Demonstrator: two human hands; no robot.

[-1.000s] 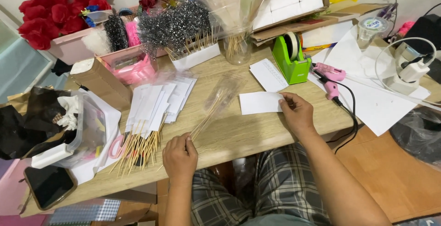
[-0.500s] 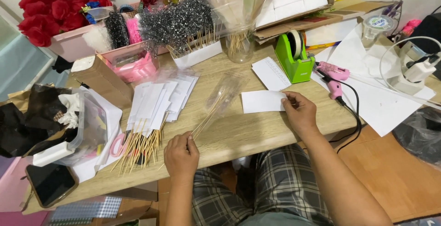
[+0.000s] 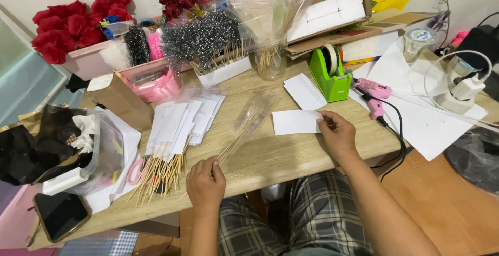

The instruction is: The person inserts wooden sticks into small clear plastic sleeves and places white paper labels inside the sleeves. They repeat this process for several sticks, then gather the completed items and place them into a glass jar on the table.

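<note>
My left hand (image 3: 206,184) rests at the near edge of the wooden table (image 3: 275,157) and pinches the lower end of a thin wooden stick inside a clear plastic sleeve (image 3: 248,124), which slants up toward the table's middle. My right hand (image 3: 337,133) presses its fingertips on the right end of a small white paper slip (image 3: 295,121) lying flat on the table. To the left lies a fan of paper-wrapped sticks (image 3: 175,131).
A green tape dispenser (image 3: 330,75), a second paper slip (image 3: 304,90) and a pink glue gun (image 3: 373,96) with its cord sit at the right. Red fabric roses (image 3: 78,26), glittery picks (image 3: 201,38), a jar of sticks (image 3: 270,61), pink boxes and a phone (image 3: 60,214) crowd the back and left.
Both hands keep their places and grips. The view has shifted only slightly.
</note>
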